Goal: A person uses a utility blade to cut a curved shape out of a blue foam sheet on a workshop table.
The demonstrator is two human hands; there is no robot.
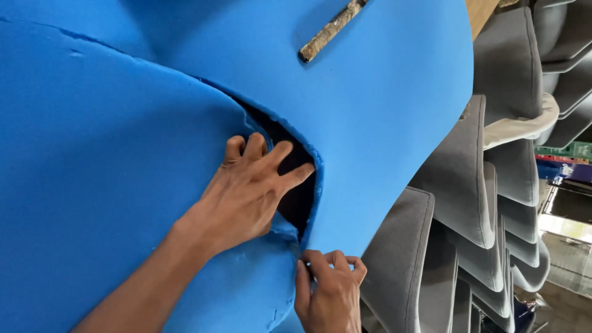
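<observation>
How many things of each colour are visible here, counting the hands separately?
Blue foam sheet: 1
Brown crusted stick lying on the foam: 1
Grey seat cushions, stacked on the right: at least 6, exact number unclear
Hands: 2, left hand and right hand
Total: at least 10

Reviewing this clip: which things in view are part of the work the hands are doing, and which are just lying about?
In the work:
- blue foam sheet, split by a dark gap
- left hand, spread flat on the foam at the gap's edge
- right hand, pinching the foam edge at the gap's lower end

Lying about:
- crusted stick resting on the foam, untouched
- stacked grey upholstered seat shells at right
</observation>
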